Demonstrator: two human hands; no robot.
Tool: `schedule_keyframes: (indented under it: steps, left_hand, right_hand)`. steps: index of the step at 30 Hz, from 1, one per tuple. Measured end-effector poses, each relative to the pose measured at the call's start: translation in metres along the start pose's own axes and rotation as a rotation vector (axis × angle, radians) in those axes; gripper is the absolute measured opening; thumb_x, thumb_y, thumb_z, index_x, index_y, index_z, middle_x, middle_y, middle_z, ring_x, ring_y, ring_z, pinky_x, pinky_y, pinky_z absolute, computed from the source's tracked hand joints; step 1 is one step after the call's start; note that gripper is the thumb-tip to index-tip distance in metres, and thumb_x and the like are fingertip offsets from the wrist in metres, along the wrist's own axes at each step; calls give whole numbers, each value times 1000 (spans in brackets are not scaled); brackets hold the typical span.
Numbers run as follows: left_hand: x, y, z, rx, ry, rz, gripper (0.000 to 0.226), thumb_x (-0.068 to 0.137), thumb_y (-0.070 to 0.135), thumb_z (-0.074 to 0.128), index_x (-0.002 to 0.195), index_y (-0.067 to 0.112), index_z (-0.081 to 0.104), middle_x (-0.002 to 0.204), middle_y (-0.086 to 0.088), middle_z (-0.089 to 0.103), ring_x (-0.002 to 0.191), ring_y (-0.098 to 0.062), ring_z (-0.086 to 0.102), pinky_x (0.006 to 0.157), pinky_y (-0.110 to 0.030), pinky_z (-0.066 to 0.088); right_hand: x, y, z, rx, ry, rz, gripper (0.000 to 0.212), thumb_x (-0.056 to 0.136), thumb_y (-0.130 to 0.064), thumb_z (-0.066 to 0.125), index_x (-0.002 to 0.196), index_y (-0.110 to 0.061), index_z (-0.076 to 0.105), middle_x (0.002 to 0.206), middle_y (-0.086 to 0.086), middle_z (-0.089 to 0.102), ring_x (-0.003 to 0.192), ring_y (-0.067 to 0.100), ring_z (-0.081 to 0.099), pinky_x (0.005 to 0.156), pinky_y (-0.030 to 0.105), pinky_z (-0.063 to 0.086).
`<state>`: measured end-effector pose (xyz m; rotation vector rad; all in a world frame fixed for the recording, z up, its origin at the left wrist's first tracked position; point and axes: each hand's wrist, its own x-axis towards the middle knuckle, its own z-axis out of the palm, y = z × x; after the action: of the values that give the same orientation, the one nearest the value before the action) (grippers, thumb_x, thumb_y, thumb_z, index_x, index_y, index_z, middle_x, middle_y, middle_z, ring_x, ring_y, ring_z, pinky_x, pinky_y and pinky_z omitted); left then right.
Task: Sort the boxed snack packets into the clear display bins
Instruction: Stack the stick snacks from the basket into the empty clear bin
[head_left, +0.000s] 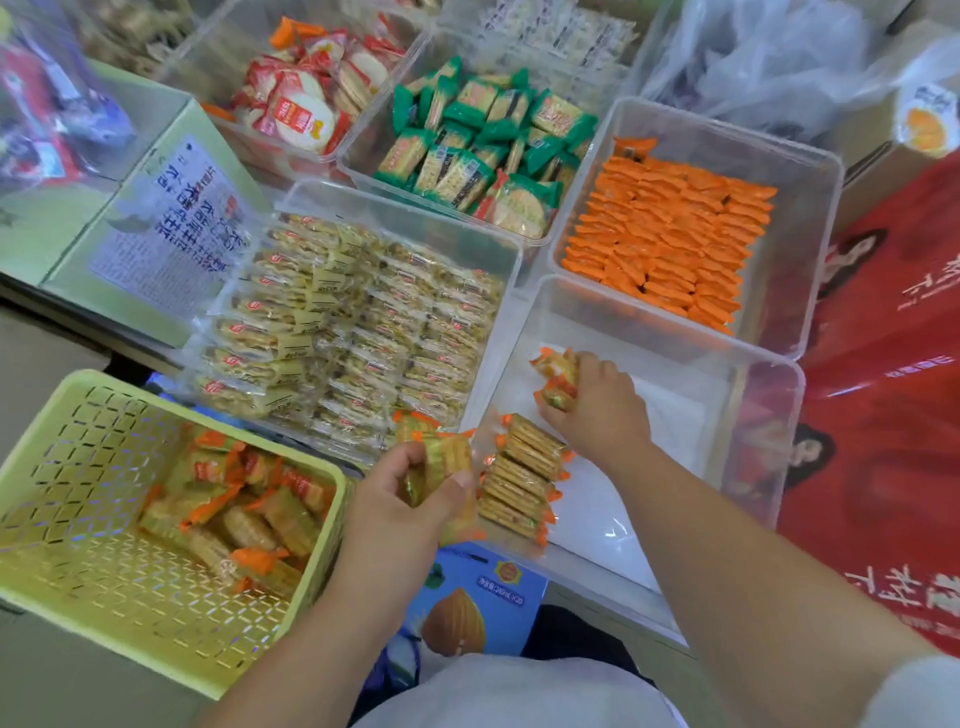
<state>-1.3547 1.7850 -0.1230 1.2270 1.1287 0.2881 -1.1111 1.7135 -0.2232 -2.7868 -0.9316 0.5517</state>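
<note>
As a row (524, 478) is built along the left wall of the near clear bin (675, 415), cracker packets (558, 379) are clamped in the right hand (597, 410) inside it, while more are gripped ready in the left hand (400, 499) by the yellow basket (78, 441).

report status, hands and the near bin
Left hand grips packets at bin edge. Right hand grips another bunch inside, beyond the started row. Nothing blocking; basket holds more.
</note>
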Motion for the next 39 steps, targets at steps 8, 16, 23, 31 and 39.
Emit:
schedule_keyframes:
  steps: [8, 16, 23, 31, 39]
  left_hand:
    - [3, -1, -2, 24, 5, -37, 19, 90, 19, 77, 108, 23, 72, 103, -4, 76, 95, -26, 73, 76, -41, 64]
    - [2, 0, 2, 8, -6, -36, 14, 90, 14, 77, 99, 24, 74, 93, -2, 77, 80, -16, 74, 56, -20, 57]
    - [1, 3, 0, -82, -24, -28, 19, 91, 13, 75, 94, 32, 75, 93, -1, 78, 82, -18, 76, 60, -23, 60]
    - [0, 13, -2, 12, -10, 52, 14, 92, 22, 75, 96, 35, 74, 94, 1, 78, 88, -22, 75, 68, -31, 63]
    - [53, 65, 39, 488, -284, 443, 70, 84, 32, 77, 143, 51, 45, 134, 17, 61, 115, -6, 64, 97, -33, 55]
  right_hand:
    - [7, 12, 15, 16, -251, -136, 78, 92, -65, 49, 157, -41, 13, 159, 4, 31, 142, 36, 26, 105, 54, 39]
    - [-5, 16, 21, -43, -418, -238, 67, 102, -61, 30, 158, -45, -6, 169, -8, -11, 155, 32, -4, 121, 55, 21]
    - [-8, 13, 26, 86, -111, -34, 49, 105, -35, 43, 153, -25, 36, 154, 13, 36, 135, 39, 34, 103, 48, 41]
    - [-2, -4, 25, 327, -91, 19, 45, 98, -23, 62, 141, -19, 49, 134, 12, 50, 113, 35, 57, 90, 39, 47]
    - [-17, 13, 36, 356, -56, 10, 41, 101, -25, 54, 139, -38, 54, 132, 4, 38, 118, 31, 45, 87, 33, 43]
